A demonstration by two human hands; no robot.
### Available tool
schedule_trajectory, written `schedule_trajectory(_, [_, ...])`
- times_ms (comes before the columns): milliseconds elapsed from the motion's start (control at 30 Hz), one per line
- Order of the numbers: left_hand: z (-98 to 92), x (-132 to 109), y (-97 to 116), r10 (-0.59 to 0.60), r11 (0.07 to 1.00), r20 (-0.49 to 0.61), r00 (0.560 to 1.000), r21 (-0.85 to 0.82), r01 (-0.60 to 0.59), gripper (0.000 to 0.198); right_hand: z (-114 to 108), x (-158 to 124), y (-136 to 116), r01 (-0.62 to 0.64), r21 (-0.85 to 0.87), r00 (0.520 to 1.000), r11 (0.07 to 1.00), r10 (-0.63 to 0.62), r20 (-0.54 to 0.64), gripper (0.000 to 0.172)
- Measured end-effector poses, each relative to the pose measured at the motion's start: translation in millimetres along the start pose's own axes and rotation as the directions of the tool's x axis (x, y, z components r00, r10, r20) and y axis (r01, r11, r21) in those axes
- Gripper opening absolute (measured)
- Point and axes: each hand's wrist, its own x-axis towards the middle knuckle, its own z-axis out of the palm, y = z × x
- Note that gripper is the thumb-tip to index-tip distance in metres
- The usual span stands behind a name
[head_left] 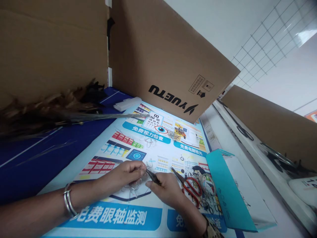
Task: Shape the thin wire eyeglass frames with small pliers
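In the lower middle of the view, my left hand (132, 171) is closed, pinching thin bent wire (141, 178) between thumb and fingers. My right hand (169, 188) wraps around dark needle-nose pliers (153, 177). The tips of the pliers point left and meet the wire at my left fingertips; whether the jaws grip it is too small to tell. Beneath the left hand, more bent wire (133, 191) shows over the printed sheet. Red-handled scissors (189, 187) lie just right of my right hand, beside a pile of small wire loops (210, 205).
A teal open box (224, 191) stands on the right. Brown feather-like bundles with long wires (109, 116) lie on the left. More wire pieces (150, 140) rest farther back. Tall cardboard panels (158, 49) wall off the back and left. A white plastic piece (127, 103) lies near the corner.
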Motion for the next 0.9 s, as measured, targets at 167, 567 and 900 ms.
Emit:
schedule_trajectory(167, [-3.5, 0.8, -1.6, 0.001, 0.992, -0.022, 1.000, 0.125, 0.002, 0.021, -3.3, -0.7, -1.8, 0.015, -0.134, 1.000, 0.991, -0.014, 0.008, 0.042])
schedule_trajectory(567, [0.6, -0.5, 2.8, 0.052, 0.932, -0.073, 0.996, 0.362, -0.022, 0.020, -15.8, -8.4, -12.8, 0.030, -0.374, 0.997, 0.927, -0.056, -0.061, 0.019])
schedule_trajectory(900, [-0.3, 0.7, 2.4, 0.061, 0.934, -0.080, 0.995, 0.356, -0.028, 0.018, -12.9, -8.9, -15.6, 0.018, -0.430, 0.997, 0.903, -0.047, -0.059, 0.018])
